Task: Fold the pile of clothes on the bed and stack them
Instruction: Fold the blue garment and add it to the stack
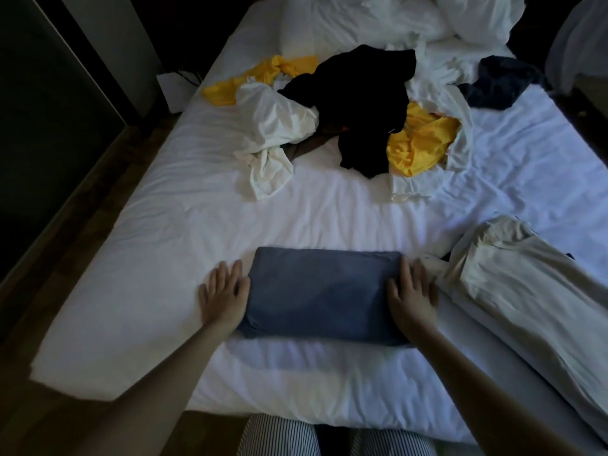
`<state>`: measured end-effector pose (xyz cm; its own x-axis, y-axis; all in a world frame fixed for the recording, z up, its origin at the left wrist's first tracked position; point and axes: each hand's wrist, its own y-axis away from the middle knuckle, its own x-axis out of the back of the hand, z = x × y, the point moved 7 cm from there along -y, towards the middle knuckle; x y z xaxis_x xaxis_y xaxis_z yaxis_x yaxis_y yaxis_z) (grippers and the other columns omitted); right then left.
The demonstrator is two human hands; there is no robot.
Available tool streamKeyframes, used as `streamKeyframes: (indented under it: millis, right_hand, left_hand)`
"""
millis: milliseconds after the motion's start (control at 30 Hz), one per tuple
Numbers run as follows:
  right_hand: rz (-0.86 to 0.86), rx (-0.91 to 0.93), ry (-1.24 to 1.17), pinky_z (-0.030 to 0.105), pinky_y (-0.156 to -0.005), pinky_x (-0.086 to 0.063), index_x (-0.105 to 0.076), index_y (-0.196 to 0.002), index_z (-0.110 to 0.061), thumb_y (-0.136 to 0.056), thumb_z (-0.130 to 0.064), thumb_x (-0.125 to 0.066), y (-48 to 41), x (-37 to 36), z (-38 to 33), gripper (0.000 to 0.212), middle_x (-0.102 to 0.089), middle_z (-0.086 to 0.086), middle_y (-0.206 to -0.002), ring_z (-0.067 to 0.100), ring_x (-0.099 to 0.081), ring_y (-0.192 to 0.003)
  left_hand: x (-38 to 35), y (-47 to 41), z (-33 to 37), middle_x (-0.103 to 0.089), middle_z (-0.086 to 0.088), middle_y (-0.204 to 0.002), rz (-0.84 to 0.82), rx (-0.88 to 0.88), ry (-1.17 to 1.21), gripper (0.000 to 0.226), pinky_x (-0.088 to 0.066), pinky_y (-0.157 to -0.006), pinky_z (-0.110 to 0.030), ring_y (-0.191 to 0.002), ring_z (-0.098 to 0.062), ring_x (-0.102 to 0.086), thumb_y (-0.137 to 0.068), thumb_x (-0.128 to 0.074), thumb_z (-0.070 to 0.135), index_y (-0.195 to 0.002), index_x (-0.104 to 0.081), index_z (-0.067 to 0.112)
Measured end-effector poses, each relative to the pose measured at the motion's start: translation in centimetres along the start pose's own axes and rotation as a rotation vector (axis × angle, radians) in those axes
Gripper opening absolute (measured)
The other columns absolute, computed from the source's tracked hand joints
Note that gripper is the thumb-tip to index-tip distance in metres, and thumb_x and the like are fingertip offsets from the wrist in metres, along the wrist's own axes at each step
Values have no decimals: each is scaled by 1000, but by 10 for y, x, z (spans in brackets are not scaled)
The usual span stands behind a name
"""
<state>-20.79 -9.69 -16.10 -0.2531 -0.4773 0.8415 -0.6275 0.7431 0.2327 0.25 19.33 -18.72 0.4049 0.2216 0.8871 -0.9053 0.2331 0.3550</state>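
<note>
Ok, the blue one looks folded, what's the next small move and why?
The left hand and right hand lie flat at the two ends of the folded blue garment, already a neat rectangle. So probably slide them under it and lift it toward the cream garment on the right, for stacking.

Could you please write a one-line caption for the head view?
Folded blue garment on the bed, left hand and right hand flat at its ends; unfolded pile beyond.

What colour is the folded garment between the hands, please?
Blue-grey folded garment, clearest in the head view.
</note>
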Motion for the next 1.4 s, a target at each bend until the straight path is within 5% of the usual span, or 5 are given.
streamKeyframes:
  millis: [467,633,833,1033,1400]
  right_hand:
    - [-279,-381,-858,42,-74,-55,-58,-111,4,-78,-22,-74,37,-7,18,45,-64,20,-101,34,-63,-89]
    - [-452,-462,-1026,34,-68,-57,-58,-116,2,-78,-23,-74,51,-30,21,47,-68,18,-100,28,-66,-83]
    - [-409,-428,-1069,32,-57,-55,-56,-109,-1,-87,-11,-64,55,-33,19,26,-64,13,-88,24,-61,-72]
    - [-323,-323,-1140,25,-52,-52,-60,-104,2,-87,-7,-62,61,-18,18,19,-67,10,-78,19,-65,-64]
    - [-283,-27,-1273,17,-34,-34,-53,-82,-2,-93,-9,-54,84,85,17,13,-51,-4,-38,6,-46,-31]
  left_hand:
    - [-9,28,42,-69,-11,-111,-329,131,754,100,-53,-92,-44,-97,-30,-66,-35,-79,64,-118,-62,9]
    - [-27,46,40,-64,-18,-114,-519,182,747,73,-49,-92,-40,-98,-31,-62,-68,-82,40,-123,-55,0]
    - [-28,53,40,-58,-12,-59,-457,203,756,46,-37,-42,-18,-42,-21,-50,-83,-71,27,-114,-56,-4]
    - [-14,68,42,-63,-17,-93,-404,55,993,40,-43,-65,-31,-76,-29,-58,-85,-68,16,-119,-56,-1]
    - [61,130,128,-55,3,-38,-409,-206,1043,21,-35,-29,-13,-27,-6,-49,-98,-46,11,-114,-47,-2]
